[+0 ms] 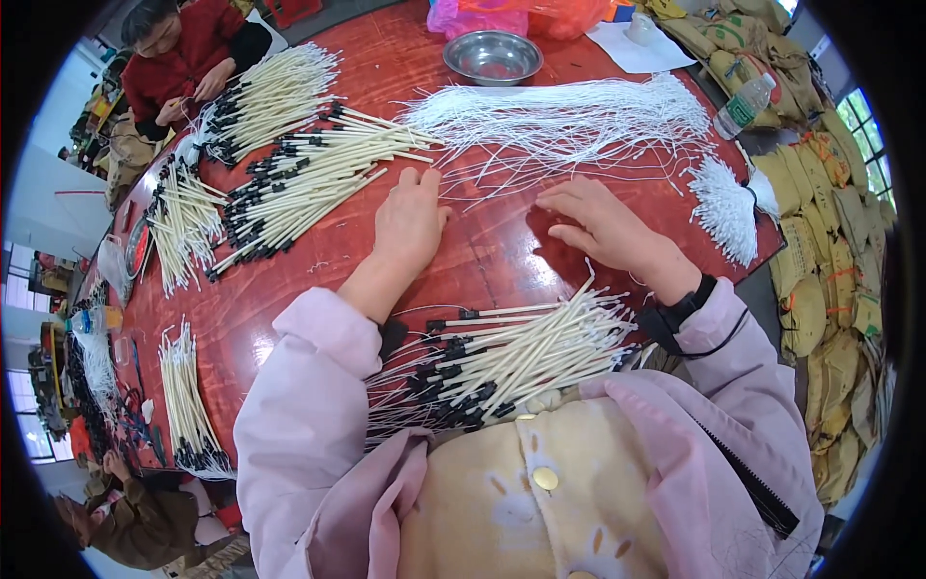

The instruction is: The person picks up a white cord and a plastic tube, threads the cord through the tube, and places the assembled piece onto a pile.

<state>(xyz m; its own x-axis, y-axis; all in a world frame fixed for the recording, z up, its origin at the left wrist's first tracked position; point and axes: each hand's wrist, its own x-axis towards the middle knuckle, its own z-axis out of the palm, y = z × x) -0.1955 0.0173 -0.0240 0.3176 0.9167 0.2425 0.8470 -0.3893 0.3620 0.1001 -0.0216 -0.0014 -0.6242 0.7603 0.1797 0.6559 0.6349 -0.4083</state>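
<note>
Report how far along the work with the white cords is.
Done: piles of black-tipped cream tubes lie across the red table, with another pile by the person's lap. In hand: left hand and right hand rest flat beside loose white cords. Left: those cords.

Both hands, left hand (410, 227) and right hand (608, 232), rest flat on the red table (482, 261) near white strings (569, 121).

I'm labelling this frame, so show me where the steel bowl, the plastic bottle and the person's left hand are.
steel bowl (492, 56): head view, on its inner bottom.
plastic bottle (744, 107): head view, on its labelled body.
left hand (411, 224): head view, on the back of the hand.
</note>
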